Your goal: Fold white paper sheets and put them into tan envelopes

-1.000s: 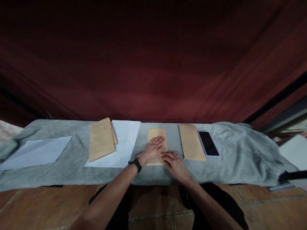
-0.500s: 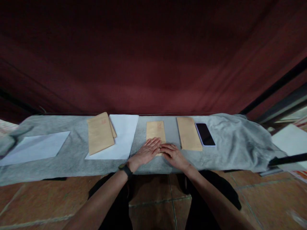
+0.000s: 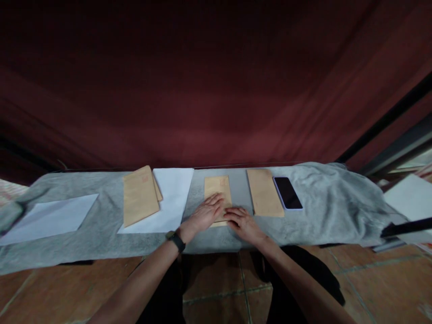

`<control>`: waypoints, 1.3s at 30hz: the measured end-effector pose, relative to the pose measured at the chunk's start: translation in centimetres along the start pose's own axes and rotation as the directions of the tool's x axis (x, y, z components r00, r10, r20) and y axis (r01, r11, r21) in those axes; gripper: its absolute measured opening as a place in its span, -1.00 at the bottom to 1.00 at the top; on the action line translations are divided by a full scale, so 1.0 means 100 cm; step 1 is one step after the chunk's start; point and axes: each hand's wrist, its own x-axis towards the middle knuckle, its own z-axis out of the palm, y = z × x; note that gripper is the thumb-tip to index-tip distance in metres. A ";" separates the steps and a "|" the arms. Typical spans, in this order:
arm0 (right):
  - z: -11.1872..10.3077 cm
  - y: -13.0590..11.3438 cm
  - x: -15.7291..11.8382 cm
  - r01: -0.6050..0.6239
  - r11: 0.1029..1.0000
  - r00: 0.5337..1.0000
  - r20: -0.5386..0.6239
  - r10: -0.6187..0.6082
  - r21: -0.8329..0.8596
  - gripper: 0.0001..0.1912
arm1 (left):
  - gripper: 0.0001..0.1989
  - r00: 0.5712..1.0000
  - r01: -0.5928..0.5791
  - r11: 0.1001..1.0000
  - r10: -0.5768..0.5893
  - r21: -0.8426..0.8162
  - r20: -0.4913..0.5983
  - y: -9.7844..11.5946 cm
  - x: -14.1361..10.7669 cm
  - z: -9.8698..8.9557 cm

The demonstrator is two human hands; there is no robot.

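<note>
A small brown envelope lies on the grey cloth, with red print near its top right. Across its middle rests my left hand, palm down, fingers stretched out flat. My right hand touches the envelope's right side, its fingers slightly bent and lying on the paper. Neither hand is closed round anything. My palms cover part of the envelope's lower half. To the right lies a stack of brown envelopes, beside a phone with a dark screen.
Left of my hands, brown envelopes overlap white paper. Another white sheet lies farther left. A dark red cloth wall rises behind the bench. At the right edge are white paper and a black bar.
My hands have moved slightly apart on the envelope, and more of its surface shows between them. The camera view has shifted a little, so the bench sits lower.
</note>
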 end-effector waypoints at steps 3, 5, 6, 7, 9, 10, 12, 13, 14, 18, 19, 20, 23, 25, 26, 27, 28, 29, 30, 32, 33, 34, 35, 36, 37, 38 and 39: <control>-0.002 -0.001 0.001 -0.008 1.000 1.000 0.005 0.008 0.012 -0.70 | -0.44 0.998 0.064 0.997 -0.065 0.048 0.022 -0.010 0.038 0.009; -0.003 -0.002 0.002 -0.011 1.000 1.000 0.015 0.011 0.007 -0.70 | -0.43 0.994 0.105 0.993 -0.105 0.059 -0.001 -0.014 0.057 0.015; -0.004 -0.002 0.002 -0.012 1.000 1.000 0.022 0.012 0.001 -0.71 | -0.43 0.993 0.120 0.991 -0.119 0.059 -0.014 -0.014 0.065 0.017; -0.005 -0.002 0.003 -0.013 1.000 1.000 0.029 0.013 -0.006 -0.71 | -0.42 0.991 0.133 0.989 -0.132 0.056 -0.021 -0.014 0.071 0.019; -0.005 -0.002 0.003 -0.010 1.000 0.999 0.042 0.011 -0.016 -0.71 | -0.42 0.987 0.159 0.986 -0.159 0.047 -0.011 -0.012 0.077 0.018; -0.005 -0.002 0.003 -0.008 1.000 0.999 0.047 0.009 -0.019 -0.70 | -0.42 0.985 0.171 0.984 -0.171 0.041 0.003 -0.010 0.079 0.017; -0.005 0.000 0.003 -0.003 1.000 0.999 0.049 0.004 -0.020 -0.69 | -0.42 0.982 0.187 0.982 -0.188 0.035 0.035 -0.007 0.077 0.014; -0.004 0.001 0.002 -0.001 1.000 0.999 0.044 0.002 -0.020 -0.68 | -0.43 0.981 0.186 0.982 -0.187 0.032 0.049 -0.005 0.075 0.013; -0.002 0.002 0.002 0.002 1.000 0.999 0.035 -0.002 -0.017 -0.68 | -0.43 0.982 0.178 0.984 -0.180 0.026 0.062 -0.004 0.072 0.011; 0.003 0.006 0.001 0.023 1.000 1.000 -0.011 -0.023 0.001 -0.68 | -0.46 0.987 0.132 0.991 -0.128 -0.037 0.102 0.003 0.050 0.004; 0.004 0.007 0.001 0.028 1.000 0.999 -0.019 -0.028 0.002 -0.68 | -0.47 0.988 0.119 0.992 -0.113 -0.052 0.108 0.005 0.042 0.002; 0.005 0.007 0.001 0.033 0.999 0.999 -0.025 -0.033 0.001 -0.68 | -0.48 0.989 0.107 0.992 -0.099 -0.062 0.112 0.008 0.033 -0.001; 0.007 0.007 0.001 0.050 0.999 0.998 -0.040 -0.050 0.003 -0.66 | -0.47 0.990 0.097 0.993 -0.089 -0.072 0.107 0.022 -0.003 -0.003; 0.007 0.007 0.001 0.055 0.998 0.997 -0.050 -0.055 0.004 -0.64 | -0.45 0.990 0.126 0.990 -0.121 -0.064 0.073 0.035 -0.031 0.001; 0.007 0.007 0.001 0.055 0.999 0.997 -0.052 -0.054 0.003 -0.63 | -0.45 0.991 0.132 0.990 -0.131 -0.048 0.017 0.042 -0.045 0.005; 0.007 0.007 0.001 0.053 0.999 0.997 -0.052 -0.053 0.000 -0.63 | -0.44 0.992 0.124 0.992 -0.125 -0.024 -0.036 0.049 -0.058 0.009; 0.006 0.007 0.001 0.053 0.999 0.997 -0.049 -0.053 -0.004 -0.65 | -0.44 0.991 0.106 0.994 -0.105 0.009 -0.080 0.055 -0.070 0.015; 0.006 0.006 0.001 0.053 0.999 0.998 -0.046 -0.054 -0.007 -0.66 | -0.43 0.991 0.086 0.995 -0.081 0.045 -0.111 0.061 -0.080 0.020; 0.005 0.005 0.001 0.052 0.999 0.997 -0.049 -0.053 -0.013 -0.67 | -0.41 0.989 0.073 0.994 -0.062 0.080 -0.136 0.066 -0.088 0.025; 0.006 0.001 -0.002 0.046 0.998 0.996 -0.076 -0.049 -0.041 -0.66 | -0.38 0.983 0.064 0.988 -0.038 0.142 -0.177 0.072 -0.096 0.033; 0.007 -0.003 -0.004 0.046 0.997 0.995 -0.090 -0.052 -0.065 -0.65 | -0.37 0.981 0.065 0.984 -0.033 0.165 -0.193 0.074 -0.098 0.036; 0.009 -0.007 -0.006 0.051 0.995 0.993 -0.099 -0.060 -0.090 -0.62 | -0.36 0.978 0.069 0.981 -0.030 0.181 -0.206 0.075 -0.098 0.038; 0.011 -0.012 -0.010 0.061 0.992 0.993 -0.097 -0.072 -0.115 -0.60 | -0.36 0.976 0.072 0.979 -0.030 0.191 -0.216 0.075 -0.097 0.040; 0.015 -0.018 -0.014 0.075 0.988 0.993 -0.083 -0.087 -0.135 -0.57 | -0.37 0.974 0.078 0.978 -0.032 0.196 -0.225 0.075 -0.097 0.041; 0.018 -0.024 -0.019 0.088 0.985 0.993 -0.065 -0.099 -0.151 -0.55 | -0.37 0.971 0.085 0.977 -0.037 0.196 -0.234 0.075 -0.096 0.042; 0.021 -0.029 -0.024 0.093 0.982 0.993 -0.049 -0.103 -0.165 -0.53 | -0.37 0.970 0.091 0.977 -0.043 0.193 -0.241 0.075 -0.096 0.042; 0.024 -0.034 -0.028 0.088 0.979 0.994 -0.044 -0.098 -0.184 -0.52 | -0.37 0.968 0.099 0.977 -0.051 0.189 -0.245 0.075 -0.096 0.043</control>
